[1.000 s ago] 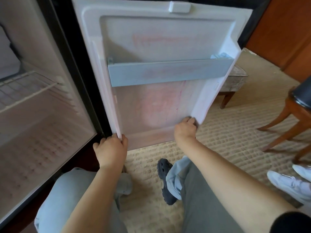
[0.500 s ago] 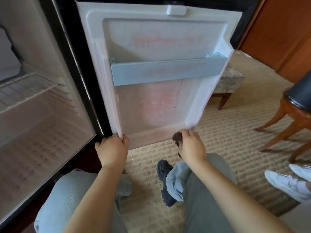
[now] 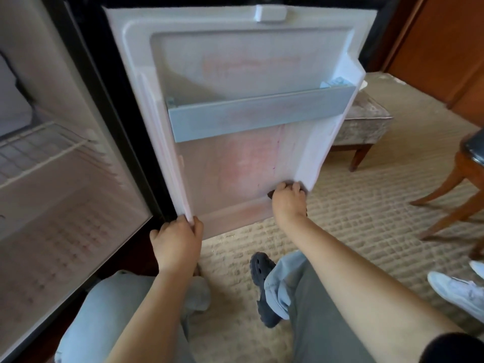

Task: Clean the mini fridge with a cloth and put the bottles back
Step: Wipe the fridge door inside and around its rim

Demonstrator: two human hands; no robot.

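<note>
Below, left hand tight round the door edge, right hand tight round the cloth

The dark cloth is mostly hidden under the right hand.
</note>
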